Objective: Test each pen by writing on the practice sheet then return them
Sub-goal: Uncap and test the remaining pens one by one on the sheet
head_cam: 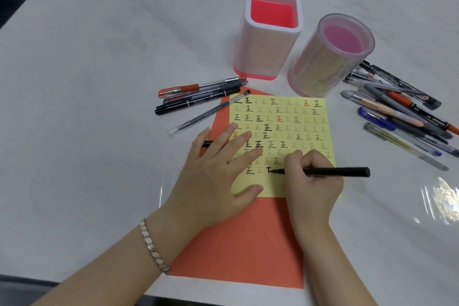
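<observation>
A yellow practice sheet (293, 112) covered with small written characters lies on an orange paper (238, 243). My right hand (313, 181) grips a black marker pen (335, 171), its tip touching the sheet in the bottom row beside a fresh black stroke. My left hand (218, 171) presses flat on the sheet's left side with fingers spread; a black pen cap (206, 143) sticks out from between its fingers. Left of the sheet lies a group of pens (198, 97), red, black and clear. On the right lies a larger pile of pens (402, 112).
Two pen holders stand behind the sheet: a square white one with a red inside (270, 32) and a round translucent pink one (330, 54). The white table (99, 82) has a glossy cover; its near edge runs along the bottom. A bracelet is on my left wrist.
</observation>
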{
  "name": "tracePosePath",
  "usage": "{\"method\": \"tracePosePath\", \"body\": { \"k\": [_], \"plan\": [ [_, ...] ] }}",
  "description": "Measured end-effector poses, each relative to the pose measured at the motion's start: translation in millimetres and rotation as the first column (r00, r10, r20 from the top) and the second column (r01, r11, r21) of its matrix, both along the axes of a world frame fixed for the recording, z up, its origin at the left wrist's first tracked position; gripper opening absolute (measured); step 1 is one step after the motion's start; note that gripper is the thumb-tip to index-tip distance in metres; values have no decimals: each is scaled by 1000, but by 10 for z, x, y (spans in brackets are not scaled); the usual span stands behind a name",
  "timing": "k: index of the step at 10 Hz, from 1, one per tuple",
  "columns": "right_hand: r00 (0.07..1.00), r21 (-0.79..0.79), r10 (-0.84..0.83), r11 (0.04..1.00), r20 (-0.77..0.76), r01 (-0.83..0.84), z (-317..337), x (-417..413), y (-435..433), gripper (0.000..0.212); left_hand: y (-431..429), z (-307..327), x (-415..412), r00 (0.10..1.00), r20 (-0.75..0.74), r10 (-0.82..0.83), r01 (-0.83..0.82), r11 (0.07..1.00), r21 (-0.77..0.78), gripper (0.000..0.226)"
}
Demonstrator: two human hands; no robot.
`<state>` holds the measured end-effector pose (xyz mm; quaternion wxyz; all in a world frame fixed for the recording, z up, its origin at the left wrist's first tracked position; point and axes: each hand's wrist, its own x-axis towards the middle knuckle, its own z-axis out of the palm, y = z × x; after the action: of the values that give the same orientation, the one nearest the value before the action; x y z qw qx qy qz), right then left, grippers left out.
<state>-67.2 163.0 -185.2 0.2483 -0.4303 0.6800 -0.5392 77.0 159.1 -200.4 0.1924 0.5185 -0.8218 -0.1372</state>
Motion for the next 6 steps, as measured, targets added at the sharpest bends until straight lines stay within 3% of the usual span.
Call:
{"method": "tracePosePath", "body": {
  "k": [6],
  "plan": [
    [1000,4,30,1000,5,-30,12,5,-2,37,-1,-2,0,1000,4,1,-1,1000,2,56]
  ]
}}
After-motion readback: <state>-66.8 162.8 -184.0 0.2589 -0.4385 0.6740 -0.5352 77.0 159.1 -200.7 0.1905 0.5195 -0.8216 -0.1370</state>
